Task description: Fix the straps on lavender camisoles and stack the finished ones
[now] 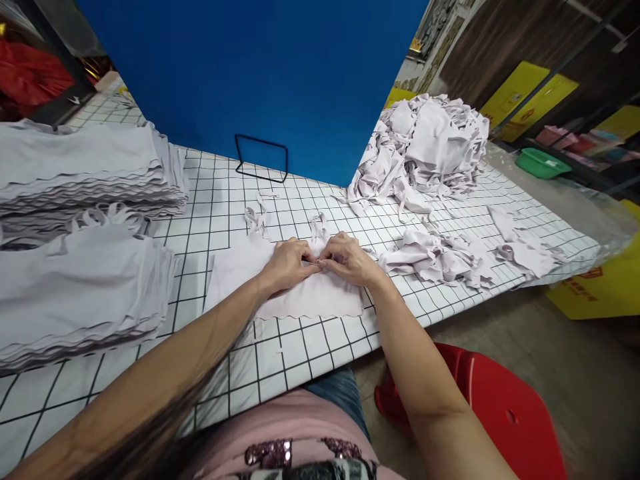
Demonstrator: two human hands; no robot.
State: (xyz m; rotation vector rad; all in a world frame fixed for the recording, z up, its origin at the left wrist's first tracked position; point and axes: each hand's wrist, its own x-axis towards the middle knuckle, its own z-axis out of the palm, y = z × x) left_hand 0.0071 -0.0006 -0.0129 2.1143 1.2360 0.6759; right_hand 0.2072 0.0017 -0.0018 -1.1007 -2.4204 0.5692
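A pale lilac cloth piece [295, 293] with a wavy cut edge lies flat on the white gridded table [300, 353] in front of me. My left hand [289, 263] and my right hand [350, 259] meet at its upper middle. Both hands have the fingers curled and pinched together on a small fold of the cloth. Short loops of the same fabric [255, 219] lie just beyond the hands.
Two tall stacks of flat cut cloth [80, 173] fill the left side. A loose heap of cloth scraps [425, 147] sits at the far right, smaller piles [435, 257] nearer. A black wire stand [263, 159] stands against the blue wall. A red stool [495, 407] is beside my right arm.
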